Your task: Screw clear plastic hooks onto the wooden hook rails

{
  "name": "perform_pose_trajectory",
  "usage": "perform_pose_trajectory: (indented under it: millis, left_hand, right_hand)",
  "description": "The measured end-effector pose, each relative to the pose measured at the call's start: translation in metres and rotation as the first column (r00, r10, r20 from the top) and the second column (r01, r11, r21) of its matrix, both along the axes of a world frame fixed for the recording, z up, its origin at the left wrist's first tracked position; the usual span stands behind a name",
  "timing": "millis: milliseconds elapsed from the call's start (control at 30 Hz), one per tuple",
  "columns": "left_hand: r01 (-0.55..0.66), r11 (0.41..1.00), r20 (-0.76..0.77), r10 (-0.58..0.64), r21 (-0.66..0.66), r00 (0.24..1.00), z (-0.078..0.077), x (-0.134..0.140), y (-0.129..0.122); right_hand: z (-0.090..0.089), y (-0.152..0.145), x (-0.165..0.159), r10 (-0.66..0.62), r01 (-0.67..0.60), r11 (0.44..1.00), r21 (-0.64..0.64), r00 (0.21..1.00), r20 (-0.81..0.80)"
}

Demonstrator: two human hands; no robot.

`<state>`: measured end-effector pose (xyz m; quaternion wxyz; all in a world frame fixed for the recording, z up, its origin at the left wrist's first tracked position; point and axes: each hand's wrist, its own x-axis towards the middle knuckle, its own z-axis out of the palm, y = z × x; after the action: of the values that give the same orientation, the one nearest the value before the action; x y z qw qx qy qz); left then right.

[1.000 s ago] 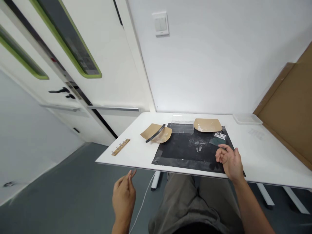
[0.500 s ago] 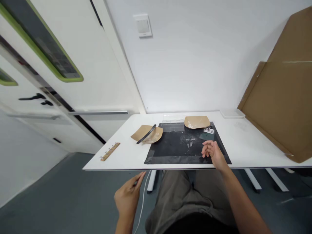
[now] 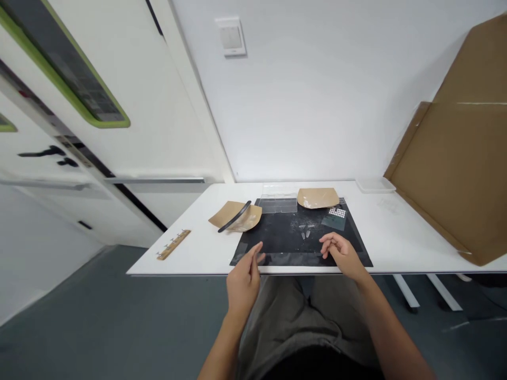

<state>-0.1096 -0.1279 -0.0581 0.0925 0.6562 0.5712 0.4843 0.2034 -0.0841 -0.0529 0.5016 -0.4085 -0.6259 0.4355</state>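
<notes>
My left hand (image 3: 245, 274) hovers at the front left corner of a black mat (image 3: 277, 240), fingers stretched out and nothing in them. Over the mat's right front part is my right hand (image 3: 338, 253), its fingers loosely curled and apart, holding nothing visible. Several small clear nail tips (image 3: 308, 234) lie mid-mat, amid white dust. Behind the right hand rests a sheet of round white dots (image 3: 337, 212) on a greenish translucent film (image 3: 333, 222). A black curved nail file (image 3: 234, 217) lies across a brown paper tray (image 3: 224, 214) at the mat's left edge.
A clear compartment box (image 3: 278, 205) and a second brown paper tray (image 3: 318, 197) stand along the mat's back. A wooden strip with metal pegs (image 3: 173, 245) lies left on the white table (image 3: 198, 258). A clear lid (image 3: 375, 184) and large cardboard (image 3: 467, 169) are right.
My left hand has risen from beside the table's front edge and moved right to the mat. My right hand has shifted slightly left. The view has turned a little.
</notes>
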Motion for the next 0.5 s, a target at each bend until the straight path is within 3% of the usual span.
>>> perform_pose_trajectory:
  millis: [133,267,400,500]
  left_hand:
    - [0.130,0.990,-0.251,-0.111,0.060,0.962,0.021,0.015,0.030]
    - [0.322,0.945,-0.497,-0.305,-0.054,0.812,0.046,0.038,0.070]
    - [0.410,0.908,-0.570,-0.386,-0.093,0.726,0.066,0.063,0.125]
    - [0.409,0.907,-0.596,-0.382,-0.096,0.706,0.074,0.080,0.168]
  right_hand:
    - [-0.001,0.001,-0.002,0.001,-0.001,1.000,0.005,1.000,0.011]
    - [0.001,-0.001,-0.003,-0.011,0.011,1.000,0.002,0.999,0.039]
    - [0.007,-0.004,-0.003,-0.008,0.008,1.000,0.001,0.989,0.145]
    - [0.010,-0.007,-0.006,0.024,-0.035,0.999,0.037,0.963,0.268]
